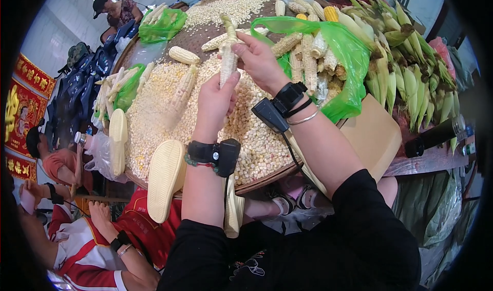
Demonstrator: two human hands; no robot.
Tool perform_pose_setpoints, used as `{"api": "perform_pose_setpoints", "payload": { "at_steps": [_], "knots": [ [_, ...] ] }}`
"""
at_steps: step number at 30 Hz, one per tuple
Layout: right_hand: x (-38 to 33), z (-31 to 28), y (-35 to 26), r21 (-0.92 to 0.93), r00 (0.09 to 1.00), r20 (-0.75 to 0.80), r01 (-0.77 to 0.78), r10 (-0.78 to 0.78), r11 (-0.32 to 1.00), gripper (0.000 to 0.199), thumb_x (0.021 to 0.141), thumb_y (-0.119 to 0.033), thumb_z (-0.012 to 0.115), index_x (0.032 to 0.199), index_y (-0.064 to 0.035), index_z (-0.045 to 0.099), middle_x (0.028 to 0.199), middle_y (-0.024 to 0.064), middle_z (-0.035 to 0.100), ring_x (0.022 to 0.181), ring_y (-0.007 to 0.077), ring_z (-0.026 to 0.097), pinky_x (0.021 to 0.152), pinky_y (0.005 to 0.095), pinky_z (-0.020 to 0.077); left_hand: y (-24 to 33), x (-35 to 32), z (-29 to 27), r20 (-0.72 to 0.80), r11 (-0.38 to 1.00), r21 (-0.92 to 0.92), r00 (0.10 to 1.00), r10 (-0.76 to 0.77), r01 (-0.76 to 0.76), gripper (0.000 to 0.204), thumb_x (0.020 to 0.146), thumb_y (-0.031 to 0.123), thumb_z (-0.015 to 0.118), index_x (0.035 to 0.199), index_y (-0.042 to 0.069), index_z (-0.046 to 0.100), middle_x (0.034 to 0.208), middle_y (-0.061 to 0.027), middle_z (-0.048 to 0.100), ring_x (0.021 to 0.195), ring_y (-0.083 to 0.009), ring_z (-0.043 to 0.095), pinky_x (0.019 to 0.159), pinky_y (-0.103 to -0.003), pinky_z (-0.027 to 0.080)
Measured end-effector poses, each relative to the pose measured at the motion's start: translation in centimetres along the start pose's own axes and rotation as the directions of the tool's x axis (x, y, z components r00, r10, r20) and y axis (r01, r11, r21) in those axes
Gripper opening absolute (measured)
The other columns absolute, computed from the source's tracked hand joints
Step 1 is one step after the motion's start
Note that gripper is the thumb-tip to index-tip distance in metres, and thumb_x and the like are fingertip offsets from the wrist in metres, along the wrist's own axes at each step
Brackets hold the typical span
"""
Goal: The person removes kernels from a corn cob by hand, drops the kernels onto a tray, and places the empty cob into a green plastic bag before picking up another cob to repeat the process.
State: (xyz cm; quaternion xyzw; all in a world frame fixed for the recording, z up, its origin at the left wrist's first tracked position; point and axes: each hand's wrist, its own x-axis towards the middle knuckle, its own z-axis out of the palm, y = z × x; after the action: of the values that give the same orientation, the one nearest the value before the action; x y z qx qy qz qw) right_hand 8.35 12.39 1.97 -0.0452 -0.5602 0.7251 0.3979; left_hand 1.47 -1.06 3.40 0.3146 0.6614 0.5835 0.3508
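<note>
Fingers [248,39] gripping a pale corn cob [228,67] above loose kernels [259,144]

The left hand [216,98] is holding the cob's lower end while the right hand [261,61] is gripping higher up; whether it is pressing a second piece there, one cannot tell. Seemingly, kernels are being worked off, the next move calling for a steady left hold and firm pressure from the right. The left forearm [204,188] is standing nearly upright; the right forearm [328,144] is slanting inward. Beneath, kernels are covering a round tray [272,178]; beside the right hand, a green bag [352,106] is holding cobs.
</note>
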Motion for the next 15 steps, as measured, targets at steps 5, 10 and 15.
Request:
{"api": "perform_pose_setpoints", "payload": {
  "at_steps": [5,10,15],
  "knots": [
    [-0.2,0.8,-1.2,0.147,0.997,-0.012,-0.072,0.075,0.986,0.040,0.101,-0.018,0.051,0.134,0.0030,0.042,0.114,0.0145,0.061,0.105,0.0253,0.065,0.088,0.0351,0.0549,-1.3,0.9,-0.4,-0.043,0.965,0.182,0.979,0.202,-0.191,0.024,0.092,0.028,0.068,0.088,0.005,0.063,0.059,0.0041,0.050,0.045,-0.0045,0.043,0.040,-0.023,0.030],
    [-0.5,0.8,-2.0,0.334,0.973,-0.082,-0.175,0.213,0.926,0.038,0.102,-0.021,0.050,0.131,0.0019,0.045,0.113,0.0135,0.063,0.101,0.0275,0.067,0.086,0.0365,0.0555,-1.8,1.1,0.0,-0.017,0.831,0.407,0.907,0.421,-0.378,0.025,0.090,0.026,0.069,0.096,0.002,0.066,0.062,0.0049,0.050,0.048,-0.0044,0.042,0.044,-0.024,0.032],
    [-0.3,0.5,-1.2,0.197,0.978,-0.116,-0.151,0.176,0.969,0.030,0.103,-0.020,0.048,0.122,0.0017,0.052,0.113,0.0129,0.063,0.100,0.0279,0.067,0.084,0.0388,0.0567,-1.9,1.2,0.1,-0.017,0.851,0.409,0.930,0.368,-0.329,0.024,0.090,0.024,0.069,0.098,0.002,0.067,0.061,0.0055,0.050,0.049,-0.0042,0.042,0.045,-0.024,0.032]
  ]
}}
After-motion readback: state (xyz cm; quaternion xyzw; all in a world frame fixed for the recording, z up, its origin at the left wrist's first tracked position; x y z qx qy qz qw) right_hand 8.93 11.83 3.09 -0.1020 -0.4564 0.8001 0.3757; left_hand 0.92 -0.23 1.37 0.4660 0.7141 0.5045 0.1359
